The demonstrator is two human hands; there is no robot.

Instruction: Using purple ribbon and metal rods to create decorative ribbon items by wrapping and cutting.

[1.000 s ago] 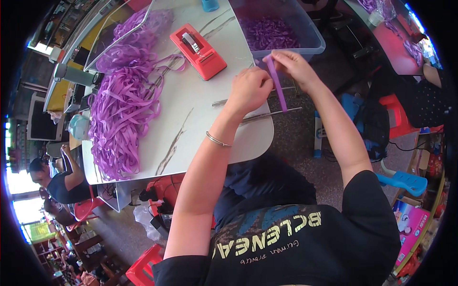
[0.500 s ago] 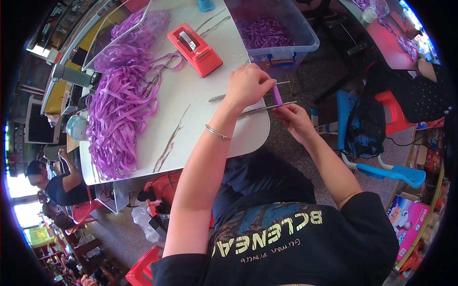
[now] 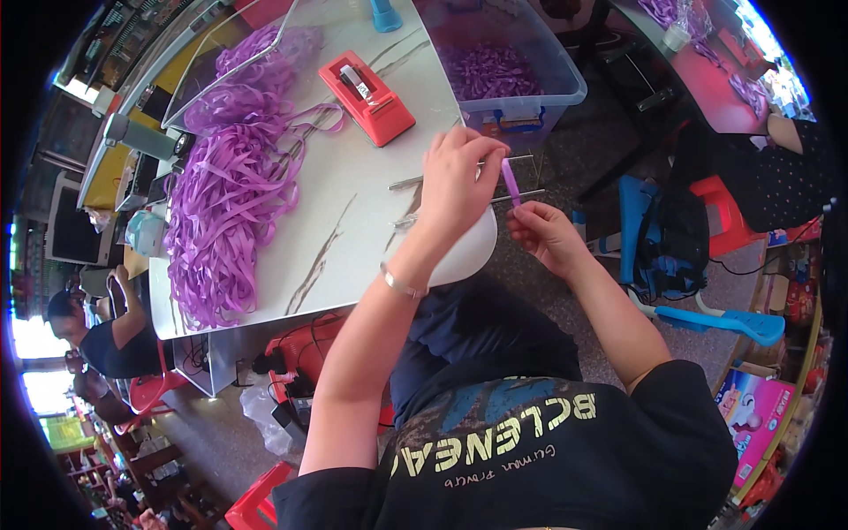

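1. Nearer the person than the red tape dispenser (image 3: 369, 99) and to its right, the left hand (image 3: 461, 177) is pinching the upper end of a purple ribbon strip (image 3: 510, 181), keeping roughly its place of half a second ago.
2. Farther right of the dispenser, the strip is slanting across two metal rods (image 3: 406, 185) near their outer ends, bridging the gap between the hands.
3. Just beyond, the right hand (image 3: 546, 237) is holding the strip's lower end with closed fingertips; it is now sitting below the rods, whereas a second ago it was above them. The ribbon is apparently being drawn around the rods; whether it is forming a full loop, I cannot tell.
4. Left of the dispenser, a tangled ribbon heap (image 3: 225, 230) is spreading over the white, veined surface (image 3: 353, 252). A small blue container (image 3: 385, 16) is standing beyond the dispenser; to its right, a clear bin (image 3: 481, 117) is holding many purple pieces.
5. Far left of the dispenser, a co-worker (image 3: 106, 340) in dark clothing is sitting; far right, a black bag (image 3: 676, 238) is resting near a red stool (image 3: 729, 212).
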